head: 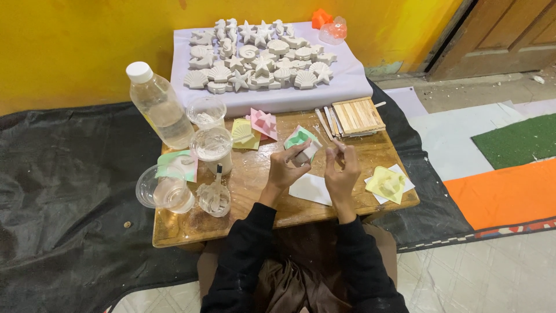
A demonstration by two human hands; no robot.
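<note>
Two hands work with a small green mold above a little wooden tabletop (260, 214).

The left hand (284, 169) has its fingers wrapped around the green mold (301, 141), held up over the tabletop. The right hand (341, 171) is just beside it, fingertips pinched together. White shell shapes (260, 58) lie on a cloth behind.

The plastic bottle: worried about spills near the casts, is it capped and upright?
Capped and upright: the plastic bottle stands on the wooden table, white cap on top.
</note>
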